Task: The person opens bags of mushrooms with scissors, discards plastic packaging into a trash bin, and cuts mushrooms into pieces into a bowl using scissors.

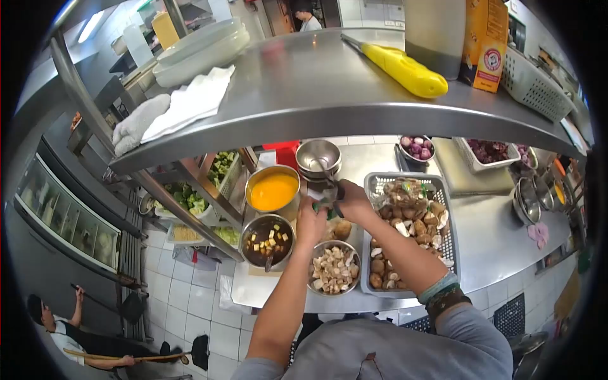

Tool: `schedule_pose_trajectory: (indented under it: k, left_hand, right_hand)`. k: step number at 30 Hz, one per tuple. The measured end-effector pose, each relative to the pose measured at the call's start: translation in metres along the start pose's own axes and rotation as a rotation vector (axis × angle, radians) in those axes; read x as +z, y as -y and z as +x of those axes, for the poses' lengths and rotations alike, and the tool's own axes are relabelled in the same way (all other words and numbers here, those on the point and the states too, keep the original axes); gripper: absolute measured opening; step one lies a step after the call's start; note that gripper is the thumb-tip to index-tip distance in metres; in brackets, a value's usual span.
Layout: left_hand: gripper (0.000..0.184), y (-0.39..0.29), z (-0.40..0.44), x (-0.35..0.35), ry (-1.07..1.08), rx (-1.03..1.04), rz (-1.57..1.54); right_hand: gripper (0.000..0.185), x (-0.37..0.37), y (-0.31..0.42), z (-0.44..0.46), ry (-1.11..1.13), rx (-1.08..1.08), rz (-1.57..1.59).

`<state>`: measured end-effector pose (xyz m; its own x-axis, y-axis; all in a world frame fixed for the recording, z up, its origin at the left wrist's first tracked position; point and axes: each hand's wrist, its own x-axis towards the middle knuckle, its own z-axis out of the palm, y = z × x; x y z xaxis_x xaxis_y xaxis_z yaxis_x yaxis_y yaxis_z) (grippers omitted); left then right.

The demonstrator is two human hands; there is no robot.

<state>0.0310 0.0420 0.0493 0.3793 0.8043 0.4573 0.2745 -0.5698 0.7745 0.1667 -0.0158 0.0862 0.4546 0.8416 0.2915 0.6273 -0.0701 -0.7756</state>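
Note:
Both of my hands meet over the steel table, just below the stacked metal bowls. My left hand is closed on something I cannot make out, with a bit of green near its fingers. My right hand is closed round a dark handle, perhaps of scissors or a knife. Under them lies a clear bag with a brown mushroom. A bowl of cut mushrooms stands nearer me. To the right, a grey basket holds whole mushrooms and a plastic bag.
Left of my hands are a pot of orange liquid and a bowl of dark liquid with yellow cubes. A steel shelf with a yellow-handled knife crosses above. A person holds a long-handled dustpan at lower left.

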Motion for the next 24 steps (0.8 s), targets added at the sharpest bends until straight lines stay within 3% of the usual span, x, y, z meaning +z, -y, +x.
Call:
schedule_pose_trajectory:
  k: [2,4,9,11,14,15,16,17,19,20,23,24]
  left_hand:
    - [0.019,0.008,-0.006,-0.007,0.084,-0.023,0.107]
    - [0.015,0.008,0.002,-0.015,0.183,-0.034,0.271]
    - [0.013,0.011,0.009,-0.007,0.143,-0.027,0.276]
    - [0.013,0.014,0.014,-0.011,0.149,-0.055,0.234]
    - [0.019,0.017,0.019,-0.019,0.199,0.078,0.240]
    - [0.022,0.018,0.024,-0.020,0.229,-0.146,0.003]
    - [0.025,0.019,0.023,-0.020,0.258,-0.380,-0.236]
    - [0.025,0.023,0.020,-0.018,0.259,-0.386,-0.236]
    - [0.022,0.015,0.020,-0.019,0.173,-0.407,-0.396]
    - [0.023,-0.005,0.011,-0.023,0.179,-0.298,-0.163]
    - [0.025,0.010,0.000,-0.003,0.064,0.084,0.175]
    - [0.025,0.002,-0.001,0.000,0.065,0.084,0.177]
  right_hand:
    - [0.034,0.002,-0.006,-0.009,0.023,-0.021,-0.042]
    - [0.035,-0.009,0.007,-0.006,0.068,0.120,0.070]
    - [0.035,0.015,-0.009,-0.010,0.065,0.057,0.115]
    - [0.037,0.001,-0.007,-0.008,-0.025,0.128,0.126]
    - [0.042,0.001,-0.027,-0.005,0.090,0.130,0.096]
    - [0.044,-0.002,-0.028,-0.002,0.127,0.086,0.163]
    - [0.043,-0.010,-0.031,0.000,0.185,0.176,0.173]
    - [0.043,-0.010,-0.035,-0.003,0.189,0.180,0.172]
    - [0.040,-0.011,-0.038,-0.005,0.287,0.234,0.675]
    - [0.034,-0.009,-0.036,-0.008,0.264,0.162,0.734]
    - [0.030,-0.006,-0.021,-0.009,0.141,0.097,0.218]
    - [0.030,-0.001,-0.020,-0.010,0.140,0.097,0.220]
